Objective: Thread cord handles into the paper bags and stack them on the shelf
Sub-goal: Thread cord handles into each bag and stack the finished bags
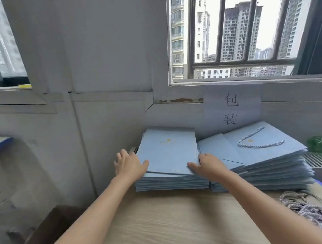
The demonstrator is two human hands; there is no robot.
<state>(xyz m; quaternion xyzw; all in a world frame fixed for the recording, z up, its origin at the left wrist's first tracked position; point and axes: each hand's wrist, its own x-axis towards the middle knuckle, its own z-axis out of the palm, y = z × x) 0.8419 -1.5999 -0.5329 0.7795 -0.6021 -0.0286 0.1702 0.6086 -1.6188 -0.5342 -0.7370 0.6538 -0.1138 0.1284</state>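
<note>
Pale-blue paper bags, flat, in two stacks at the far edge of a wood-grain table (pixel 165 228), against the wall under a barred window (pixel 245 27). Both forearms stretched forward to the left stack (pixel 171 181). Left hand (pixel 127 163) laid on the stack's left edge, fingers straight and slightly apart, thumb on the top bag (pixel 168 152). Right hand (pixel 206 163) on the top bag's near right corner, thumb along the edge, fingers bent over the side; fingertips hidden between the stacks, so grip unclear. Top bag's long axis running away from the body, gold logo near the far end, skewed slightly on the pile. Right stack (pixel 267 169) topped by a bag with a looped cord handle (pixel 259 142). Bundle of loose cords (pixel 316 217) at lower right, cut off by the frame. Paper sign (pixel 232 107) on the wall.
</note>
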